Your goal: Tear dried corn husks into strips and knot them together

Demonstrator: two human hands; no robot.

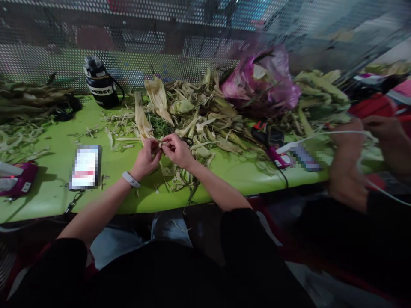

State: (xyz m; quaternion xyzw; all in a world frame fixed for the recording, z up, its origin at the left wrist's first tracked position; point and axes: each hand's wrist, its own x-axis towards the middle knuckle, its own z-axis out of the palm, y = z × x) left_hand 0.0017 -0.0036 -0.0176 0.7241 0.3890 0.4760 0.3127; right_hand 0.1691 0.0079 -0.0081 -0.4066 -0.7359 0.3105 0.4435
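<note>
My left hand [147,157] and my right hand [176,150] meet over the green table [58,201], both pinched on a pale strip of corn husk [160,147] between them. A white band sits on my left wrist. Just behind the hands rises a heap of dried corn husks [199,113], with two long husk leaves [150,107] standing up at its left side. Husk scraps lie under and in front of my hands.
A phone [85,167] lies to the left, a black bottle [101,82] at the back. A pink plastic bag [266,81] tops the heap. Another person's hands [349,158] work at the right, near a glue gun [276,152] and a white cable. A pink device [17,179] sits far left.
</note>
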